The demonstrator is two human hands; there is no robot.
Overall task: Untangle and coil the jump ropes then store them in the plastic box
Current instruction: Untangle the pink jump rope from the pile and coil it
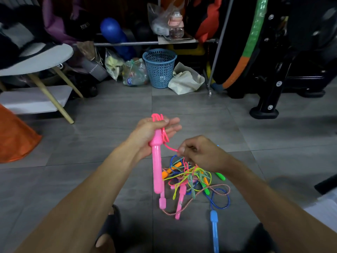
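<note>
Ropes point(193, 179) mostly lie tangled on the floor at lower center, with 1 pink rope point(165, 134) partly coiled in the left hand point(151, 132), right hand point(198, 152) pinching its strand; no box visible.

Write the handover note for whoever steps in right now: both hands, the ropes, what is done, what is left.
Left hand grips the pink handle with a few pink cord loops gathered in it.
Right hand pinches the pink cord just above the pile.
Tangled ropes lie on the floor tiles; a blue handle lies nearest the feet.
Done: pink rope partly coiled.
Left: free it, coil the others, box them. No plastic box in view.
</note>
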